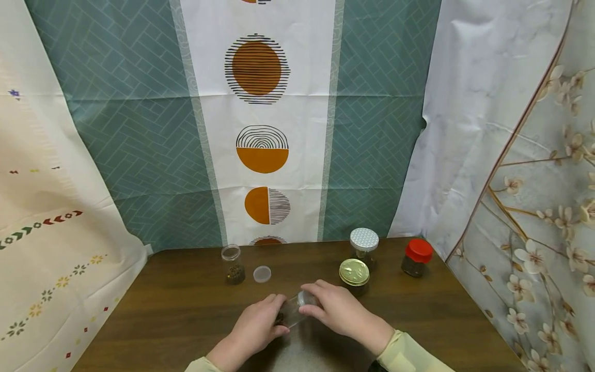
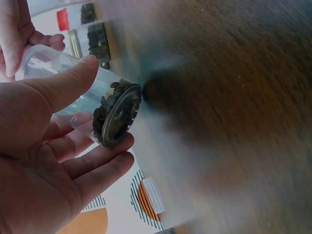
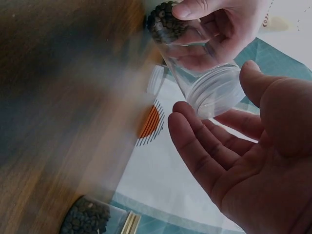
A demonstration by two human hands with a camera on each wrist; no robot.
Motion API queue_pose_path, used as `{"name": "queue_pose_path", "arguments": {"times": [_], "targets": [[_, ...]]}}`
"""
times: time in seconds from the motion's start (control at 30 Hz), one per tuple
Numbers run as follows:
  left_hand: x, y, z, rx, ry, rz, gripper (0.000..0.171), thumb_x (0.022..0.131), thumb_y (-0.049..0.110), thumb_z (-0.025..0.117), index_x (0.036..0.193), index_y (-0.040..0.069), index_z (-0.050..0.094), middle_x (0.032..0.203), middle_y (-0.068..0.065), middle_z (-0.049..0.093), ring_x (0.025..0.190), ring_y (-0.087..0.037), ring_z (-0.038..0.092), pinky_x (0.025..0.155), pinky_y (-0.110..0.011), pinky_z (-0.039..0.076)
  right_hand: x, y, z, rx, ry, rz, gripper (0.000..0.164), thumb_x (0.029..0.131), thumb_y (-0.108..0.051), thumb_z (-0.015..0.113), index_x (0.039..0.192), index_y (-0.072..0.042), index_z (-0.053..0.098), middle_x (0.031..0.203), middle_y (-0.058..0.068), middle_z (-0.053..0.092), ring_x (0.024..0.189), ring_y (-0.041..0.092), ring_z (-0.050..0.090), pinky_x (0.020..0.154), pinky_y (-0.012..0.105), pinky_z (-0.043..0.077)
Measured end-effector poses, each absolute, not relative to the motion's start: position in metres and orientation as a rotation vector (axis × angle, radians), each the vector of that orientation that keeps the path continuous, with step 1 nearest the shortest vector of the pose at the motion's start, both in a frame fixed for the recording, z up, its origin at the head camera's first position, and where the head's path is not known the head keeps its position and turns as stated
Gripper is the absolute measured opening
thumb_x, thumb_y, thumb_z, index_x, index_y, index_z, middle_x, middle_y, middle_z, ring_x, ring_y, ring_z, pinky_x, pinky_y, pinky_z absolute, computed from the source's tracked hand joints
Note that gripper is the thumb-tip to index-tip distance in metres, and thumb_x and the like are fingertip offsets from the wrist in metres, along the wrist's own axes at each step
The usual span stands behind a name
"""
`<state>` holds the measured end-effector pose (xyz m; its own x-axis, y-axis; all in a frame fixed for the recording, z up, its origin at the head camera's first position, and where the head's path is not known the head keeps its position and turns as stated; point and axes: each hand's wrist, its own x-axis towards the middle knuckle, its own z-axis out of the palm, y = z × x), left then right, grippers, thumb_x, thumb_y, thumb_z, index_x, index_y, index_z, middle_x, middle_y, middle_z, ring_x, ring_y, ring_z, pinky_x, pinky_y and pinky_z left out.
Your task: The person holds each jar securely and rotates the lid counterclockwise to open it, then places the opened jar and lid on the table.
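Observation:
My left hand [image 1: 254,326] grips a clear plastic jar [image 1: 291,312] by its lower part, thumb on one side and fingers on the other. The jar is tilted above the table, its mouth end toward the right. Small dark bean-like pieces [image 2: 116,105] lie at its base in the left wrist view. A translucent ridged lid [image 3: 217,91] sits on the mouth end. Around this lid my right hand [image 1: 341,308] has its thumb on one side and fingertips on the other.
On the brown table [image 1: 186,299], an uncovered jar [image 1: 234,266] with dark pieces stands at the back left beside a loose translucent lid [image 1: 262,274]. At the right are a gold-lidded jar [image 1: 354,274], a white-patterned-lidded jar [image 1: 364,242] and a red-lidded jar [image 1: 417,257]. Patterned cloths hang behind.

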<state>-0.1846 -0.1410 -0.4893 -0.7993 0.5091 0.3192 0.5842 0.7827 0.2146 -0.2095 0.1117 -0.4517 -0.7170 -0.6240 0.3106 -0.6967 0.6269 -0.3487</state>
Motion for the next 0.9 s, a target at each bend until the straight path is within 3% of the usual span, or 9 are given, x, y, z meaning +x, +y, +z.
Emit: {"name": "queue_pose_path", "arguments": {"times": [0.37, 0.67, 0.77, 0.9], "targets": [[-0.185, -0.142, -0.491, -0.868, -2.735, -0.453, 0.056, 0.085, 0.03, 0.097, 0.126, 0.007, 0.066, 0.105, 0.001, 0.067, 0.083, -0.011, 0.066, 0.069, -0.035, 0.057, -0.208, 0.109, -0.452, 1.108, -2.669, 0.617, 0.045, 0.104, -0.037, 0.077, 0.135, -0.004, 0.072, 0.109, 0.001, 0.069, 0.077, 0.004, 0.055, 0.071, 0.033, 0.055], [-0.183, -0.142, -0.488, -0.877, -2.719, -0.444, 0.056, 0.085, 0.03, 0.097, 0.126, 0.006, 0.066, 0.105, 0.001, 0.067, 0.082, -0.014, 0.067, 0.069, -0.037, 0.057, -0.228, 0.118, -0.482, 1.202, -2.53, 0.652, 0.056, 0.109, -0.053, 0.063, 0.14, -0.007, 0.069, 0.112, 0.001, 0.068, 0.078, 0.007, 0.057, 0.069, 0.036, 0.055], [-0.183, -0.142, -0.488, -0.877, -2.723, -0.447, 0.056, 0.086, 0.03, 0.096, 0.127, 0.006, 0.066, 0.106, 0.0, 0.067, 0.083, -0.015, 0.068, 0.07, -0.037, 0.058, -0.224, 0.116, -0.475, 1.189, -2.568, 0.633, 0.055, 0.107, -0.05, 0.067, 0.141, -0.007, 0.069, 0.113, 0.001, 0.068, 0.078, 0.006, 0.056, 0.069, 0.033, 0.055], [-0.184, -0.144, -0.488, -0.894, -2.731, -0.468, 0.056, 0.087, 0.03, 0.095, 0.128, 0.006, 0.065, 0.109, -0.002, 0.069, 0.087, -0.016, 0.069, 0.071, -0.038, 0.058, -0.208, 0.11, -0.453, 1.18, -2.622, 0.581, 0.045, 0.101, -0.032, 0.082, 0.138, -0.008, 0.069, 0.12, 0.001, 0.069, 0.084, 0.006, 0.062, 0.076, 0.033, 0.058]]}}
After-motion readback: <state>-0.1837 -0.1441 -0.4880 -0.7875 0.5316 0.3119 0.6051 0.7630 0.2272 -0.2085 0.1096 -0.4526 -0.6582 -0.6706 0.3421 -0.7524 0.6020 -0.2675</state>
